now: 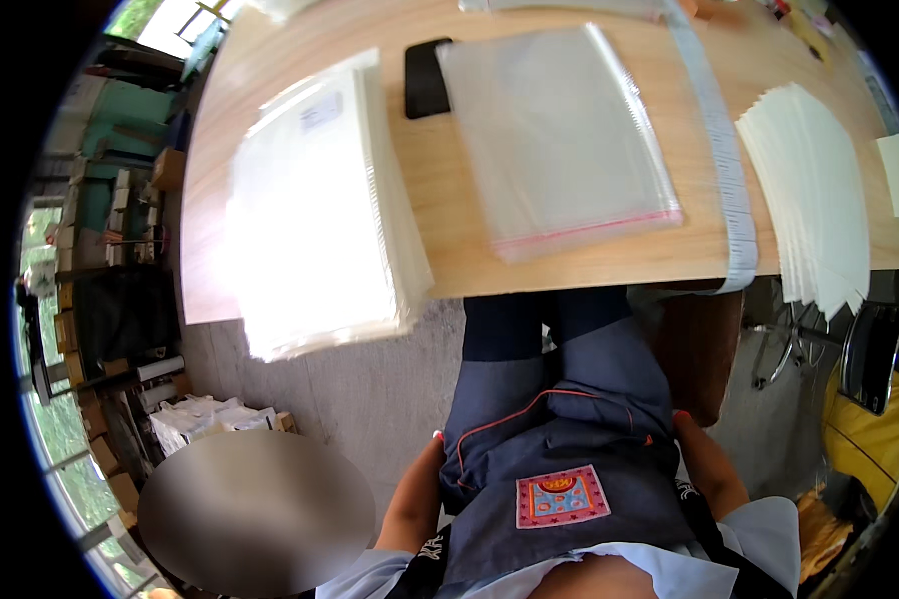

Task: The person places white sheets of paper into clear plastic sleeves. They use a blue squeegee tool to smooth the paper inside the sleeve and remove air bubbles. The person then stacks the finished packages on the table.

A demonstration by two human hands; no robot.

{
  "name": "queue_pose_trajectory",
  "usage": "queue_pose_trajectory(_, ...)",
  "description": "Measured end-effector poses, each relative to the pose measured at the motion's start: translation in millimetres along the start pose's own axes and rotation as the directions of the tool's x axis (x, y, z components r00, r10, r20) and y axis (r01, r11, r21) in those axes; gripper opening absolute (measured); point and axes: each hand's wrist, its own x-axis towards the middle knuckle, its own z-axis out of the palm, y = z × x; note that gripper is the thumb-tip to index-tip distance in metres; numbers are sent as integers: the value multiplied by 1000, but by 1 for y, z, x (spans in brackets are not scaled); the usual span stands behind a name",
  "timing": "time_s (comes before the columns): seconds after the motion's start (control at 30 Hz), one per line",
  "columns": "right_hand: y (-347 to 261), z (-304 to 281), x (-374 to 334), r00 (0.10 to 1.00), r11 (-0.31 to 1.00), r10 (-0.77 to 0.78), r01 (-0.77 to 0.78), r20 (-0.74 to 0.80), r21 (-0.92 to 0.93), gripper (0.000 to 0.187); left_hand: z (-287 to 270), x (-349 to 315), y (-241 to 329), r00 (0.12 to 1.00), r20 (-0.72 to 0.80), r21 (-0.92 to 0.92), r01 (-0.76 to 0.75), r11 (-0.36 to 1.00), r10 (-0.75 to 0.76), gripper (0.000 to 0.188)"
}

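My arms hang down at my sides as I sit at the table. My left hand (438, 441) is beside my left thigh, and my right hand (683, 423) is beside my right thigh; most of their fingers are hidden. No held thing shows at either hand. A dark grey apron (529, 419) with a pink patch (561, 497) covers my lap. In front of me on the table lie a stack of clear plastic bags (569, 140) with a pink strip and, to its left, a pile of white sheets in clear sleeves (310, 220).
A black phone (427, 80) lies between the stacks on the wooden table (449, 240). A pale measuring tape (721, 150) crosses it; fanned white sheets (819, 190) overhang the front edge. Another phone (871, 354) is at right, above a yellow bag (879, 429). A blurred oval (257, 514) covers the lower left.
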Motion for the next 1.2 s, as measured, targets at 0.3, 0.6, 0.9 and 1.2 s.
queue_pose_trajectory(0.3,-36,-27,-36,993,878,79,-30,-83,478,29,-5,-75,24,968,-122,37,224,974,-218,22)
queue_pose_trajectory(0.6,-64,-28,-32,989,832,57,29,-138,555,26,-9,-66,50,977,-115,113,190,975,-177,22)
queue_pose_trajectory(0.9,-56,-10,-12,955,843,-52,199,-292,500,23,-37,45,58,992,88,198,-106,974,90,21)
queue_pose_trajectory(1.2,2,-155,-212,244,647,126,714,-962,266,10,12,-15,193,813,10,107,-580,808,582,25)
